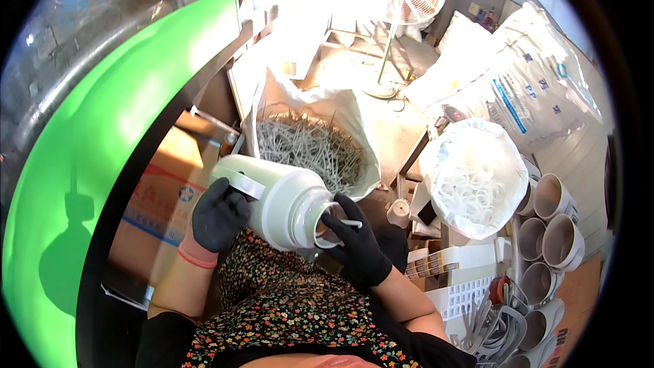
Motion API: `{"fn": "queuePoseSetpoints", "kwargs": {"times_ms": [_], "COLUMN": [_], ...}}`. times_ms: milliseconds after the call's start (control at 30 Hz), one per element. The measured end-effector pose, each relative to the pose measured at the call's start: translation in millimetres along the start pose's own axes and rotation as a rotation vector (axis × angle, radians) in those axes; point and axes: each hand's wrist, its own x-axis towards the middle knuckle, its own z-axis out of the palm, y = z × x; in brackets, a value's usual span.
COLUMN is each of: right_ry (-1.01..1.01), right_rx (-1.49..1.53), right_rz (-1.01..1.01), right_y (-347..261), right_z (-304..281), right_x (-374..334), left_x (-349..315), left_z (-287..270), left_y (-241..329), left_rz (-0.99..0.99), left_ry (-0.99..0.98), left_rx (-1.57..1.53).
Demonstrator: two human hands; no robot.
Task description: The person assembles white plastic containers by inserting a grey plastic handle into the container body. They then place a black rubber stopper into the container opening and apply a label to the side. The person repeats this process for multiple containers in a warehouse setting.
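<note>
A pale green thermos jug (279, 184) lies tilted across my lap, its open neck turned to the right. My left hand (221, 217), in a dark glove, is closed against its side next to the white strap-like handle (246, 184). At the neck, my gloved right hand (357, 244) has its fingers closed on a thin whitish ring (351, 223) with a small tab at the rim of the opening. One finger reaches over the mouth. The inside of the jug is mostly hidden.
Ahead stands a white sack (368, 157) of thin plastic scraps. To its right is a bag (443, 163) of clear rings. Several grey cups (563, 240), label sheets (463, 298) and grey handle-like parts (487, 330) sit at the right. A green machine (41, 232) and cardboard box (153, 211) flank my left.
</note>
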Motion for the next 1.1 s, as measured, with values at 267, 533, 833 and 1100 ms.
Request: {"fn": "queuePoseSetpoints", "kwargs": {"times_ms": [267, 533, 833, 1100], "right_ry": [0.024, 0.09, -0.049, -0.279], "right_rx": [-0.143, -0.278, -0.329, -0.187], "right_rz": [-0.213, -0.204, -0.105, -0.14], "right_y": [-22.9, -35.4, -54.0, -78.0], "right_z": [-49.1, -48.4, -39.3, -36.5], "right_x": [-47.1, -76.8, -53.4, -37.2], "left_x": [27.7, 38.6, -17.9, -12.8], "left_z": [-5.8, 0.8, 42.5, -0.9], "left_y": [-42.7, -58.0, -98.4, -111.8], "left_rz": [0.078, -0.17, 0.141, 0.357], "left_ry": [-0.034, -0.135, -0.478, -0.386], "left_rx": [0.134, 0.551, 1.917, 1.889]}}
